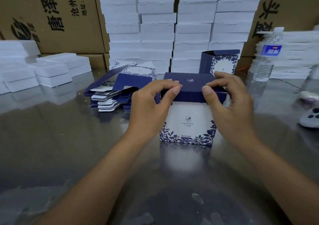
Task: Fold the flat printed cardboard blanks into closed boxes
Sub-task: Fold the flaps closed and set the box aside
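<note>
Where my hands sit: both on top of the box, which stands upright on the table right in front of me
left hand: fingers curled over the lid flap, thumb pinching its front edge
right hand: same grip at the other end, fingers curled on top, thumb on the front lip
box look: smooth printed card, squarish; white front, blue leaf print along the bottom, small logo in the middle; lid solid navy, folded down nearly flat
blanks: flat stack of navy and white card with rounded tabs, left of the box, beyond my left hand
second box: upright beyond my right hand, top flap open
table look: shiny metal, reflective, smudged
foam: white blocky trays with rough edges, tall columns at the back, lower piles at left
bottle: clear plastic, blue label, at right, blurred
cartons: brown corrugated, black print, behind the foam
</note>
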Motion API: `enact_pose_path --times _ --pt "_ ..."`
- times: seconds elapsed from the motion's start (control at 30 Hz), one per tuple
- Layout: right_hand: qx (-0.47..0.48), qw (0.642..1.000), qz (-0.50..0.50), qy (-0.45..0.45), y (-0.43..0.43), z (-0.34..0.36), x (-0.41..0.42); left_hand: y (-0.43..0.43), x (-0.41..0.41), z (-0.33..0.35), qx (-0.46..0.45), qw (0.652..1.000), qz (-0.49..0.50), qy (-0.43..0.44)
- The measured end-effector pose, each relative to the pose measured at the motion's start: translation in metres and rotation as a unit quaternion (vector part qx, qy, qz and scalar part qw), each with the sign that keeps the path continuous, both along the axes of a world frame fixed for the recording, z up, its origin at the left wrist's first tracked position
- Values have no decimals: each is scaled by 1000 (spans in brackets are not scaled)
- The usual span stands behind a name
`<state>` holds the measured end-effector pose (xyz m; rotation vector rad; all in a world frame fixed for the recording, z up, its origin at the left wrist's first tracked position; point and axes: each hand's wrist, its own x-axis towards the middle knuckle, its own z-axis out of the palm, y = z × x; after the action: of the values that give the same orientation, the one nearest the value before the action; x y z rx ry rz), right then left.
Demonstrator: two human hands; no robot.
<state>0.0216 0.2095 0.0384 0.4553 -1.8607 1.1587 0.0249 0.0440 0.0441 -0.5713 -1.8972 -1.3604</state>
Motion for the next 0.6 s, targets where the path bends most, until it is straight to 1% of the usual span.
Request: enact_pose_path --times 0.13,0.27,0.37,0.43,0.6 --pt "-19 1000 12 -15 -1 -1 -4 0 -1 -3 12 1000 -9 -8" --pt "-12 1000 9 9 2 -3 -6 3 -1 -9 30 999 9 -10" --pt "4 999 -16 36 5 -6 -8 3 -3 -9 38 999 6 -25" --pt "8 999 -26 38 6 -7 -10 1 -5 -9 43 999 -3 -31" --pt "-2 999 -5 37 6 -7 -11 -3 -9 -5 25 999 -22 -31"
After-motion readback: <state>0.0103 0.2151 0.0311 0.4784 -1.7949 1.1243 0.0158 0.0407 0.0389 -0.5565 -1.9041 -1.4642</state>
